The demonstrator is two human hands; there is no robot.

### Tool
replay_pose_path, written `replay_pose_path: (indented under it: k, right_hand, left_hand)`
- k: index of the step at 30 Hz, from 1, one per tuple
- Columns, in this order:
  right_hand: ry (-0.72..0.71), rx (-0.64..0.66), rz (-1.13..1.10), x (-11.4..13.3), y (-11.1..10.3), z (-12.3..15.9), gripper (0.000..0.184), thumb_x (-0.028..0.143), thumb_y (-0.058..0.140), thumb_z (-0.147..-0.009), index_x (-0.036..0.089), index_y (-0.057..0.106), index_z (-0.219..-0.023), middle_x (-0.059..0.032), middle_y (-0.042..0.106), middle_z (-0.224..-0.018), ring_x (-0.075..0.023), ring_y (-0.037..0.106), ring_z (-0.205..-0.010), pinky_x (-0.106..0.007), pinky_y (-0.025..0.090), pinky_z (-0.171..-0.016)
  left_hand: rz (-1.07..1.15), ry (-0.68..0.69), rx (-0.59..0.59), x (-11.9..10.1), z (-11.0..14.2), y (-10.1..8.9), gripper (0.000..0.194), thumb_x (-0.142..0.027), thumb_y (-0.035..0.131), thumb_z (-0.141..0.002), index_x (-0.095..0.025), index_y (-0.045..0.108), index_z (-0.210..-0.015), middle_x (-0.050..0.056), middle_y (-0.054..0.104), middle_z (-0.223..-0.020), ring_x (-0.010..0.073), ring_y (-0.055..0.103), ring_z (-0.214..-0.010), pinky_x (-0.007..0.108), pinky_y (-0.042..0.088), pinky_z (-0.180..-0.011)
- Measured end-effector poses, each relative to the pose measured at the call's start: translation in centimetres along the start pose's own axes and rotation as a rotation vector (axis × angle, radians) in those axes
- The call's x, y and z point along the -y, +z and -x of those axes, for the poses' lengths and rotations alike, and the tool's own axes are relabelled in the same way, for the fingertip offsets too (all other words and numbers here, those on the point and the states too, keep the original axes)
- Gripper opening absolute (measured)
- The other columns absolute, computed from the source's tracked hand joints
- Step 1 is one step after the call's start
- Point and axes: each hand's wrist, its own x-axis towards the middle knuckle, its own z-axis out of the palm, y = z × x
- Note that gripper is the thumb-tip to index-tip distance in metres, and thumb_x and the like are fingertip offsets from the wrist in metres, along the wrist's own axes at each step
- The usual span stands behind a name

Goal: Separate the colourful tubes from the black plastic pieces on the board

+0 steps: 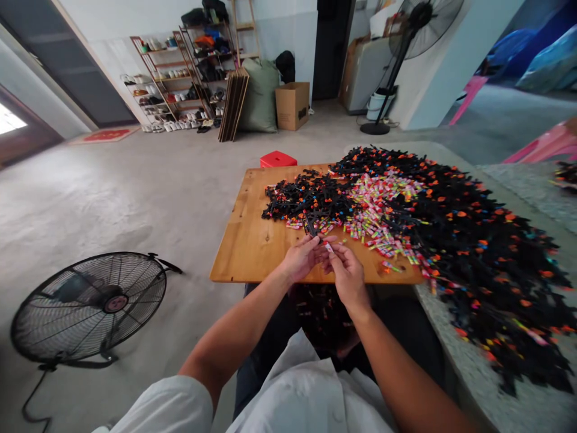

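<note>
My left hand and my right hand meet over the near edge of a wooden board. Both pinch a small pink and white piece between their fingertips. Just beyond the fingers lies a heap of small colourful pieces, ringed by a large pile of black pieces with orange and blue tips. More black pieces lie in my lap under the hands.
A floor fan stands at the lower left. A red stool sits behind the board. A grey stone table carries the pile at the right. Shoe racks, a cardboard box and a standing fan line the back.
</note>
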Motion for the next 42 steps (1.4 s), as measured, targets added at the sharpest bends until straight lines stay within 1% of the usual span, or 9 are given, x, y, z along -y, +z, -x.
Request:
replay_pose_path:
  k: [5,9,14,24,28,31,35,39,42]
  right_hand:
    - [0.019,-0.014,-0.018,0.4,-0.1,0.3,0.041,0.051,0.072,-0.090,0.019,0.071,-0.116,-0.0036,0.075,-0.085,-0.0159,0.066,-0.063,-0.030,0.056,-0.060]
    - [0.120,-0.045,-0.181,0.7,0.1,0.4,0.037,0.045,0.076,-0.085,0.019,0.074,-0.110,-0.0025,0.074,-0.083,-0.0135,0.064,-0.058,-0.027,0.053,-0.055]
    - [0.177,-0.104,-0.335,1.0,0.5,0.5,0.035,0.039,0.081,-0.081,0.018,0.075,-0.108,-0.0006,0.072,-0.078,-0.0115,0.063,-0.056,-0.024,0.052,-0.054]
    - [0.049,-0.101,0.045,0.3,-0.3,1.1,0.045,0.051,0.069,-0.091,0.019,0.073,-0.123,-0.0047,0.078,-0.086,-0.0170,0.068,-0.062,-0.032,0.058,-0.063]
    - [-0.022,-0.041,0.236,0.6,-0.7,1.5,0.045,0.051,0.063,-0.096,0.020,0.073,-0.127,-0.0085,0.080,-0.095,-0.0224,0.072,-0.074,-0.036,0.060,-0.071]
    - [-0.005,-0.055,0.261,0.5,-0.6,1.7,0.044,0.053,0.066,-0.092,0.023,0.076,-0.123,-0.0104,0.079,-0.105,-0.0267,0.073,-0.086,-0.038,0.061,-0.073]
    - [0.146,-0.064,0.003,0.3,-0.6,2.1,0.037,0.050,0.075,-0.086,0.023,0.079,-0.112,-0.0059,0.077,-0.087,-0.0210,0.068,-0.066,-0.033,0.058,-0.057]
    - [0.328,-0.015,-0.384,1.0,-1.1,2.8,0.029,0.039,0.085,-0.076,0.021,0.080,-0.099,-0.0002,0.071,-0.074,-0.0104,0.055,-0.049,-0.024,0.047,-0.044]
    - [0.438,0.048,-0.513,1.6,-1.5,3.7,0.031,0.034,0.088,-0.072,0.021,0.081,-0.099,-0.0005,0.072,-0.074,-0.0087,0.054,-0.048,-0.021,0.044,-0.042]
  left_hand:
    - [-0.051,0.068,-0.002,0.3,0.3,0.9,0.046,-0.046,0.076,-0.090,-0.016,0.063,-0.121,0.012,0.075,-0.108,0.0182,0.070,-0.077,0.028,0.055,-0.062]
    - [-0.038,0.099,0.005,0.5,0.4,1.3,0.047,-0.044,0.080,-0.087,-0.017,0.062,-0.122,0.011,0.074,-0.115,0.0151,0.068,-0.073,0.028,0.056,-0.064]
    - [-0.068,0.067,-0.027,0.6,0.5,1.4,0.048,-0.048,0.079,-0.087,-0.015,0.064,-0.118,0.011,0.075,-0.104,0.0184,0.071,-0.080,0.030,0.058,-0.067]
    - [-0.183,0.172,-0.080,1.2,0.5,1.9,0.046,-0.054,0.080,-0.083,-0.017,0.056,-0.098,0.003,0.072,-0.086,0.0133,0.065,-0.068,0.025,0.053,-0.063]
    - [-0.191,0.173,-0.181,1.8,0.9,2.8,0.043,-0.055,0.074,-0.088,-0.019,0.055,-0.101,0.006,0.075,-0.099,0.0130,0.066,-0.072,0.023,0.052,-0.063]
    - [-0.148,0.103,-0.247,2.4,1.3,3.3,0.044,-0.056,0.068,-0.091,-0.022,0.054,-0.115,0.006,0.074,-0.107,0.0128,0.064,-0.068,0.021,0.047,-0.052]
    - [-0.067,0.029,-0.163,3.0,2.0,2.5,0.049,-0.058,0.070,-0.090,-0.022,0.056,-0.122,0.005,0.072,-0.094,0.0098,0.055,-0.055,0.020,0.041,-0.043]
    - [-0.087,-0.030,0.018,2.9,2.6,0.6,0.054,-0.059,0.081,-0.082,-0.018,0.063,-0.111,0.003,0.068,-0.082,0.0140,0.065,-0.064,0.027,0.056,-0.060]
    - [-0.136,0.002,0.046,2.9,3.0,0.0,0.055,-0.059,0.086,-0.076,-0.016,0.066,-0.105,0.003,0.069,-0.080,0.0157,0.068,-0.070,0.031,0.059,-0.072]
